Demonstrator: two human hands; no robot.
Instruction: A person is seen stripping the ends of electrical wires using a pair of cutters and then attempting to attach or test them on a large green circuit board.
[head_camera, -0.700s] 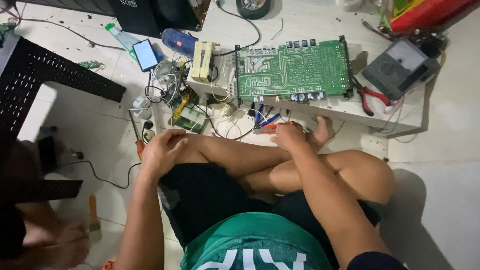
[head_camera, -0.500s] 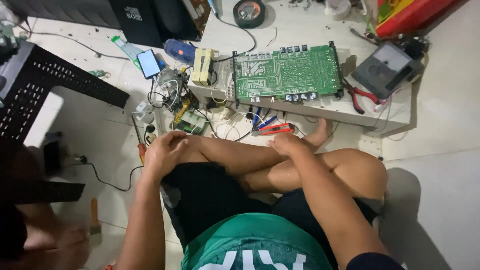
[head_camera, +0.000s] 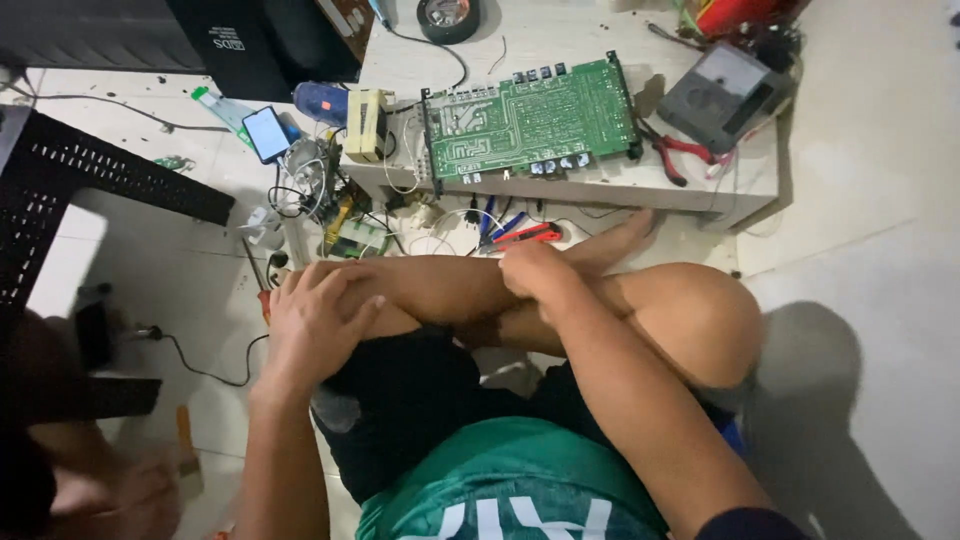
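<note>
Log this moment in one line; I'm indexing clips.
left hand: resting on knee | right hand: on shin | green circuit board: untouched on bench

The low white bench (head_camera: 600, 190) is the landmark. Its top is crowded: a green circuit board (head_camera: 530, 118) fills the middle, a grey meter (head_camera: 722, 82) and red-handled pliers (head_camera: 672, 152) sit right of it, a tape roll (head_camera: 449, 17) behind. Bare top shows only at the back, between roll and meter.

Left of the bench lies a tangle of wires (head_camera: 310, 185), a phone (head_camera: 266, 133) and a small board (head_camera: 360, 238) — no clear way through.

Right of the bench the pale floor (head_camera: 860, 200) lies open.

Before the bench, crossed legs (head_camera: 560, 300) block the approach — both hands rest there.
</note>
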